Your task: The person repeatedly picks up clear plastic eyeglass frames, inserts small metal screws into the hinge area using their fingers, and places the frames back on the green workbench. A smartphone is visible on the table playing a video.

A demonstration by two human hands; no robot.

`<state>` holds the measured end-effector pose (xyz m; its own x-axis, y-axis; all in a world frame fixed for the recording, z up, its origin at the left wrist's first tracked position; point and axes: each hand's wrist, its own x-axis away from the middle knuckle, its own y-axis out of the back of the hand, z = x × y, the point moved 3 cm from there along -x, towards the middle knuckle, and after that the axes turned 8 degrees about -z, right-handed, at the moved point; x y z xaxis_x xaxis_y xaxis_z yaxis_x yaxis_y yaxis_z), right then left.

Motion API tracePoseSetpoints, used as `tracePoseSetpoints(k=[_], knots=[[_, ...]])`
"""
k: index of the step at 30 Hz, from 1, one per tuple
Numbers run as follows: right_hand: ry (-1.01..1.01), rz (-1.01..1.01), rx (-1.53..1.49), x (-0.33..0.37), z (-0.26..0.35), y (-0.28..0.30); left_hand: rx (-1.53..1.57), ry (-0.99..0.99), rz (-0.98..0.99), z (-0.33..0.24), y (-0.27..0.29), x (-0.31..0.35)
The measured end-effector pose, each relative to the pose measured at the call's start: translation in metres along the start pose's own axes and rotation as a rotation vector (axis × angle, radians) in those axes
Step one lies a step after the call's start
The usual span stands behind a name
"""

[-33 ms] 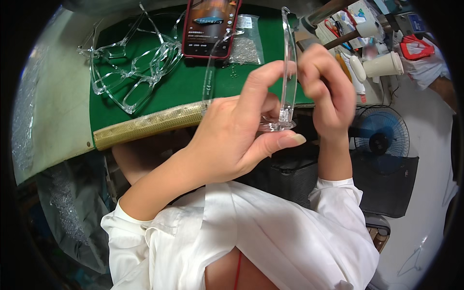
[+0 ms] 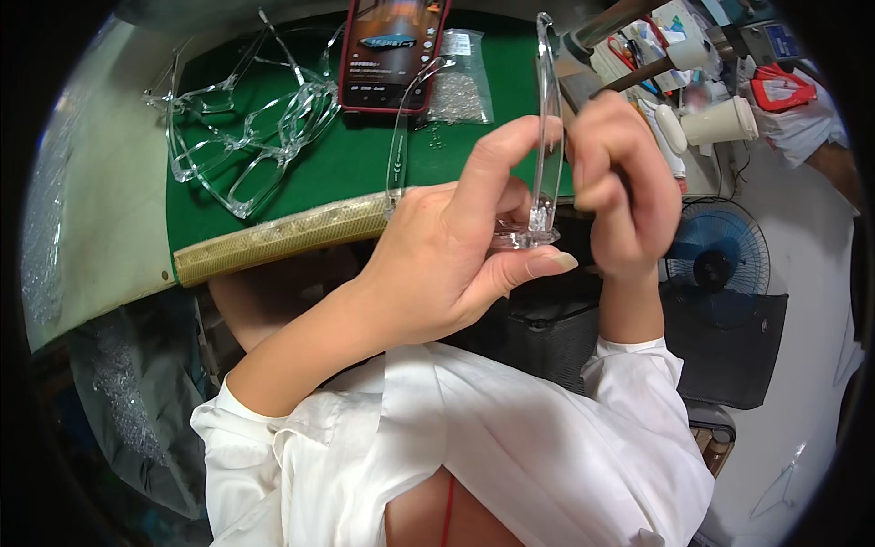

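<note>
Clear glossy plastic eyeglass frame, temple arms upright, pinched at its hinge end by left hand; right hand curled shut beside it, contents unclear.

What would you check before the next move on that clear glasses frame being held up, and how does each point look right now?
1. Left hand grips the clear frame at its front: ok, thumb under, fingers over.
2. Right hand at the upright temple arm: ok, though blurred.
3. Tool in the right hand: cannot tell, fingers hide it.
4. Hinge seated where arm meets front: cannot tell, too small.
5. Spare frames lie apart on the green mat: ok.
6. Phone and small parts bag lie away from the hands: ok.
</note>
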<state>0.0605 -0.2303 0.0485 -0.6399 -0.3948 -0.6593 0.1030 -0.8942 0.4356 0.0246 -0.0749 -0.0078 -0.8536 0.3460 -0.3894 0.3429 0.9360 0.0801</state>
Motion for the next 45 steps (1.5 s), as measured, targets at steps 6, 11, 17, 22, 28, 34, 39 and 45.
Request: tracePoseSetpoints(k=[6, 11, 17, 22, 28, 34, 39, 45], knots=[[0.173, -0.030, 0.145, 0.001, 0.015, 0.001, 0.008, -0.063, -0.029, 0.000, -0.011, -0.008], [0.220, -0.075, 0.171, 0.003, 0.013, 0.003, -0.044, -0.024, -0.022, 0.000, -0.011, -0.008], [0.087, -0.077, 0.118, 0.004, 0.011, 0.004, -0.121, -0.054, -0.060, 0.000, -0.009, -0.009], [0.037, -0.111, 0.038, 0.005, 0.007, 0.002, -0.186, -0.094, -0.077, -0.001, -0.009, -0.009], [0.082, -0.061, 0.075, 0.000, 0.011, 0.005, -0.165, -0.085, -0.074, -0.002, -0.011, -0.009], [0.213, -0.023, 0.122, -0.003, 0.006, 0.004, -0.039, 0.007, -0.025, -0.004, -0.012, -0.009], [0.199, -0.001, 0.086, -0.003, 0.003, 0.009, -0.015, 0.048, -0.004, -0.004, -0.014, -0.010], [0.090, -0.027, -0.012, -0.004, 0.000, 0.013, 0.019, 0.048, 0.004, -0.003, -0.015, -0.012]])
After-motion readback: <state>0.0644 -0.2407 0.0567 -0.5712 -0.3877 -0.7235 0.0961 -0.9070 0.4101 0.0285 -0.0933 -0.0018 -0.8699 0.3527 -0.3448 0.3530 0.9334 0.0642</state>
